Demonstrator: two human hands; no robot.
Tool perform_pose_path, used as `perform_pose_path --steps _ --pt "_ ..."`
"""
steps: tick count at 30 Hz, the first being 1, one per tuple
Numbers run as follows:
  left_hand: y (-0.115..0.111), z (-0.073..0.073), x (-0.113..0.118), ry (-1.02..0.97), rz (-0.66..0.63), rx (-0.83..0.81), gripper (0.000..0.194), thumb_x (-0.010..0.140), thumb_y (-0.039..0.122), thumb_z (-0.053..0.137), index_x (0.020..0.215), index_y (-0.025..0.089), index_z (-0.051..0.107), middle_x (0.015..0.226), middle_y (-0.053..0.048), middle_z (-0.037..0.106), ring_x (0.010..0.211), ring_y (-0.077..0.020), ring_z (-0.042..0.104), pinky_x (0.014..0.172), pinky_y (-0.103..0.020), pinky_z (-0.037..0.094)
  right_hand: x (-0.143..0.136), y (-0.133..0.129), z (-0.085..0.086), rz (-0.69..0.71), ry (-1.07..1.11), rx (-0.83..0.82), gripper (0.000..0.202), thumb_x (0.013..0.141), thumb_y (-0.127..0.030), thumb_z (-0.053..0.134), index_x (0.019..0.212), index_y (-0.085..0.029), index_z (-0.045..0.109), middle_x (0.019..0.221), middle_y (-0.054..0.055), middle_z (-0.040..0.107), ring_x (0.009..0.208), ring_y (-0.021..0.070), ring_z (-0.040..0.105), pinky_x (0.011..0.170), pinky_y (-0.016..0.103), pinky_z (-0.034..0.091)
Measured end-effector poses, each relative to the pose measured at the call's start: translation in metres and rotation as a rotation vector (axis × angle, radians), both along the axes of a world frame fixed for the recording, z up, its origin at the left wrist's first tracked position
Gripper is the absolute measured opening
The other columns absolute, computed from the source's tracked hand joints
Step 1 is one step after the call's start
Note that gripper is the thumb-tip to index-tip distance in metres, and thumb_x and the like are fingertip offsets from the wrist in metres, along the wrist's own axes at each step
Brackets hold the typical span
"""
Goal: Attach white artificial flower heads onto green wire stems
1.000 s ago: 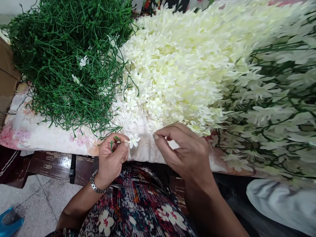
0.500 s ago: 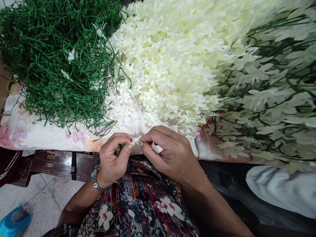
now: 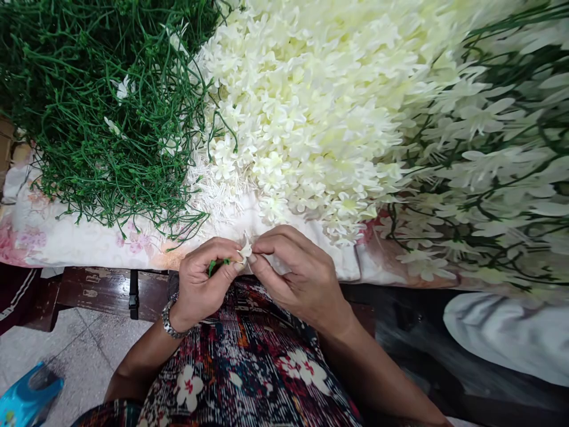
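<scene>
White flower (image 3: pixel 245 250) pinched between left hand (image 3: pixel 207 277) and right hand (image 3: pixel 299 274) fingertips; green stem (image 3: pixel 219 264) also pinched in left. Loose blossoms (image 3: pixel 306 112) piled beyond hands.

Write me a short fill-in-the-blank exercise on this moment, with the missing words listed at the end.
The bare left hand and bare right hand meet at a small petalled flower coloured ____.
The silver metal-link band circles the ____ wrist.
The heap of pale yellow-white flowers lies to the ____ of the heap of thin green stems.

Missing words: white; left; right.
</scene>
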State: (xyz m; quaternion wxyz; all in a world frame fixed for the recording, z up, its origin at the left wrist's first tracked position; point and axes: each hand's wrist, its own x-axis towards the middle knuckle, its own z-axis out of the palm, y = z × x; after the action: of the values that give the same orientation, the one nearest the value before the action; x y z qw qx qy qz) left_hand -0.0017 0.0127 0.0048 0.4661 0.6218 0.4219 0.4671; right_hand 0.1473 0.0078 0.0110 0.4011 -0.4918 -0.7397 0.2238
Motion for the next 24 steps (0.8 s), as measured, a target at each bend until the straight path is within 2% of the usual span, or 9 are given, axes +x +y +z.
perform_pose_path --steps 2,5,7,10,15,18,24 --pt "0.000 -0.001 0.001 -0.062 -0.027 -0.072 0.007 0.073 0.009 0.056 0.070 0.015 0.058 0.073 -0.001 0.059 0.072 -0.0095 0.055 0.066 -0.021 0.044 0.001 -0.002 -0.004 0.003 0.066 -0.006 0.011 0.071 -0.009 0.053 0.081 -0.014 0.052 0.074 0.003 0.052 0.071 0.0111 0.050 0.062 0.025 0.043" --pt "-0.002 -0.003 0.001 -0.139 -0.070 -0.142 0.006 0.073 0.011 0.057 0.070 0.016 0.059 0.073 -0.001 0.058 0.070 -0.0101 0.054 0.064 -0.022 0.043 0.003 -0.005 -0.007 0.004 0.176 -0.074 0.029 0.072 -0.011 0.053 0.101 -0.015 0.047 0.084 0.004 0.053 0.073 0.0107 0.050 0.066 0.026 0.045" --pt "-0.002 -0.004 0.002 -0.151 -0.098 -0.158 0.005 0.073 0.012 0.057 0.071 0.015 0.059 0.071 -0.001 0.058 0.069 -0.0105 0.054 0.064 -0.023 0.043 0.005 -0.006 -0.008 0.053 0.207 -0.093 0.034 0.073 -0.012 0.053 0.106 -0.016 0.046 0.087 0.004 0.054 0.077 0.0112 0.051 0.068 0.027 0.046" --pt "-0.003 -0.003 0.003 -0.127 -0.118 -0.153 0.005 0.074 0.012 0.056 0.071 0.015 0.059 0.068 -0.001 0.057 0.066 -0.0098 0.052 0.062 -0.022 0.042 0.007 -0.006 -0.008 0.108 0.200 -0.040 0.024 0.072 -0.009 0.054 0.095 -0.016 0.054 0.084 0.004 0.056 0.079 0.0118 0.053 0.067 0.026 0.046" --pt "-0.003 0.000 0.007 -0.039 -0.100 -0.049 0.007 0.074 0.008 0.055 0.073 0.014 0.058 0.071 -0.001 0.058 0.068 -0.0090 0.055 0.064 -0.021 0.044 0.009 -0.008 -0.011 0.013 0.183 -0.008 0.018 0.070 -0.008 0.056 0.086 -0.016 0.057 0.076 0.002 0.058 0.071 0.0101 0.054 0.060 0.023 0.045" --pt "-0.003 0.002 0.009 0.003 -0.104 0.008 0.008 0.074 0.007 0.054 0.074 0.014 0.057 0.072 -0.002 0.059 0.069 -0.0092 0.055 0.065 -0.021 0.045 0.010 -0.010 -0.012 -0.007 0.183 -0.026 0.015 0.071 -0.008 0.055 0.084 -0.017 0.057 0.072 0.000 0.058 0.068 0.0093 0.054 0.058 0.022 0.044" --pt "-0.004 0.006 0.004 0.086 -0.133 0.020 0.014 0.081 0.014 0.044 0.082 0.014 0.058 0.076 -0.005 0.057 0.071 -0.0118 0.053 0.063 -0.025 0.044 0.013 -0.011 -0.009 -0.003 0.265 -0.103 0.013 0.073 -0.009 0.053 0.082 -0.018 0.056 0.073 0.000 0.057 0.069 0.0101 0.054 0.060 0.024 0.044"
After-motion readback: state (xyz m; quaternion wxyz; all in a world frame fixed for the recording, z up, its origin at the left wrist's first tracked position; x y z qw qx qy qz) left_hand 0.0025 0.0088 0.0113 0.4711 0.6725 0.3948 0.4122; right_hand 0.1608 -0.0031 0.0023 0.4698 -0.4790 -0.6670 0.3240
